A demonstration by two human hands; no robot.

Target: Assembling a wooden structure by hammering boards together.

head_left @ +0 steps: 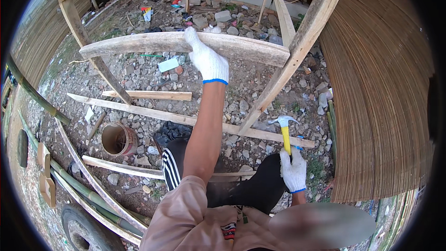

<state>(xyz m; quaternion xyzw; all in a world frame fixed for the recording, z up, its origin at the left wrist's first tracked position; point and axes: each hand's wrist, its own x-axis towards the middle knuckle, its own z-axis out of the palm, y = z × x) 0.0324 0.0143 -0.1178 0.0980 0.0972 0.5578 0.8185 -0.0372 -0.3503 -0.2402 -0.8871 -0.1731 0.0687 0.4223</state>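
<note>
Left hand: left hand [208,58] in a white knit glove with a blue cuff, arm stretched forward, fingers curled over the top edge of the weathered grey wooden crossbar [186,43]; closed on it.
Right hand: right hand [293,169] in a matching glove, held low by the knee, fist wrapped round the grip of the yellow-handled steel claw hammer [284,132].
Hammer position: upright above the right fist, head topmost, claw pointing left, well apart from the crossbar.
Hammer handling: judged head-heavy and stiff; the smooth handle could slip in knit gloves. The present hold sits low on the grip, which suits a full swing; nearer the head would give finer control.
Crossbar handling: judged rigid, rough and splintery, light enough to steady with one hand; best held mid-span, where the left hand already rests.
Frame: the crossbar spans between slanted pale timber posts [297,51], one beyond each end of it.
Below the left arm: long thin wooden slats [153,114] lying on rubble-strewn ground.
Left of the left arm, lower: open round cardboard-brown tub [119,138], on its side among stones.
Right of the right hand: curved wall of woven bamboo matting [381,88].
Far left of both hands: green bamboo poles [35,95] and a black tyre [86,232].
</note>
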